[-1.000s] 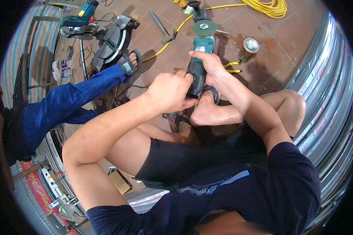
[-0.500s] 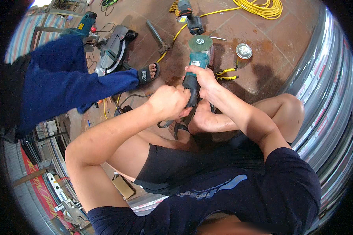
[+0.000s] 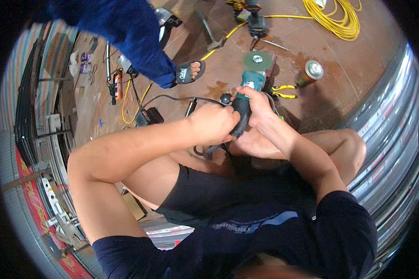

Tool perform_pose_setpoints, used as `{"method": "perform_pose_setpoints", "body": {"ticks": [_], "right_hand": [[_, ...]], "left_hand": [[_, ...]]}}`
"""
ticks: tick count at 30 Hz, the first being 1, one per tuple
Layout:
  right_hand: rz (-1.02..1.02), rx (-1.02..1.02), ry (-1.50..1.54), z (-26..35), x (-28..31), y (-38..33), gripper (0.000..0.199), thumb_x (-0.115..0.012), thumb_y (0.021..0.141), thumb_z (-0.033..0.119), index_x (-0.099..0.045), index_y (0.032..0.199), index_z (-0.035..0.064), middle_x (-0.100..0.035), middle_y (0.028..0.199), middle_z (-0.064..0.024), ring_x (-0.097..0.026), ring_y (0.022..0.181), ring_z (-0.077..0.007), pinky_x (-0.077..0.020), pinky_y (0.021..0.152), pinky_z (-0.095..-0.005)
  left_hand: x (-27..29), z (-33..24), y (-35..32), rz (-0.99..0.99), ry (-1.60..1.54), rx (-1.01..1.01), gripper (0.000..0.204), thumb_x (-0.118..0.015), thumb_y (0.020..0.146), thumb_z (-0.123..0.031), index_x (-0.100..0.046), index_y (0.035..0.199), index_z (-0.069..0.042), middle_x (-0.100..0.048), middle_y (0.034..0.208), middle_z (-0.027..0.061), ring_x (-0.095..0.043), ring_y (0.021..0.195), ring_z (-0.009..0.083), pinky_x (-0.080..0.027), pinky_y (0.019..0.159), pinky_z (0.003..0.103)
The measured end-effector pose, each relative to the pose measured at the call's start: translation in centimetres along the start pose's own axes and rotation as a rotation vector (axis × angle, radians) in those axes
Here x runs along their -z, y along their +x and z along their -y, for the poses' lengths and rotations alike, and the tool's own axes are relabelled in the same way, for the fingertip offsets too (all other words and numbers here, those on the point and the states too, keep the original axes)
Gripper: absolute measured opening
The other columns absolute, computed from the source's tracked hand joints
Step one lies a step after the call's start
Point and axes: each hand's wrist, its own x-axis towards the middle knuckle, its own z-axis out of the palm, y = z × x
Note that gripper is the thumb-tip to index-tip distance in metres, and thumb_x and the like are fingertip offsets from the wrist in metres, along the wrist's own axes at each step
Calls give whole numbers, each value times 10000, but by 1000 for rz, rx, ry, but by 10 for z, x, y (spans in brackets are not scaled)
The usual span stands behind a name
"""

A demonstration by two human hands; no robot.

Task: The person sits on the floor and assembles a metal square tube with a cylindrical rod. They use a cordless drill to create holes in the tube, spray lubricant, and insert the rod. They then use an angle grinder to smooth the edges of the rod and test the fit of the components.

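An angle grinder (image 3: 253, 80) with a teal body, black rear grip and flat green disc (image 3: 257, 60) is held above the floor in front of me, its disc end pointing away. My right hand (image 3: 258, 108) wraps around its middle, thumb along the body. My left hand (image 3: 216, 122) is closed at the black rear grip, its fingertips partly hidden. Close to the right hand lie pliers (image 3: 284, 91) with yellow handles. A can (image 3: 311, 73) stands beyond them. Left of the grinder, a black cord (image 3: 186, 98) runs over the floor.
A person in blue trousers and a black sandal (image 3: 189, 72) stands at the left. A hammer (image 3: 208, 31), a cordless drill (image 3: 256, 23) and a coiled yellow hose (image 3: 342, 21) lie farther off. Long plastic-wrapped bars (image 3: 386, 135) line the right. An orange-labelled tube (image 3: 118, 87) is at the left.
The other person's leg has swung forward at the upper left, now covering much of the saw there. The view has shifted, and both hands still hold the grinder.
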Motion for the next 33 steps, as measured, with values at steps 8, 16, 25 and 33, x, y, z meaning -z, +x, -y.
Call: {"method": "perform_pose_setpoints", "body": {"ticks": [8,16,25,33], "right_hand": [[-14,14,-216,21,8,16,353,-820,967,299,-692,1161,34,-743,966,-107,-756,868,-255,-632,760,-431],[40,58,-276,19,15,16,268,-797,998,231,-674,1159,57,-734,1005,-82,-760,875,-233,-637,744,-412],[109,116,-342,-10,20,37,321,-835,964,188,-678,1195,30,-762,1042,-100,-773,870,-228,-638,759,-389],[165,213,-321,-26,15,38,311,-848,923,181,-668,1136,43,-768,879,-104,-743,729,-209,-591,681,-369]], "left_hand": [[-17,211,-83,-205,-500,507,456,-868,963,-456,-783,1022,-12,-788,879,167,-769,828,297,-600,767,454],[-273,202,-31,-574,-274,949,793,-979,856,-389,-609,1440,0,-761,1239,319,-737,1175,503,-597,1005,562],[-255,213,-39,-535,-325,964,396,-830,993,-268,-702,1209,39,-767,1112,345,-734,1085,552,-589,940,601],[-4,183,-80,-512,-99,440,405,-705,1029,-150,-590,1379,19,-716,1128,313,-698,1114,516,-555,959,548]]}}
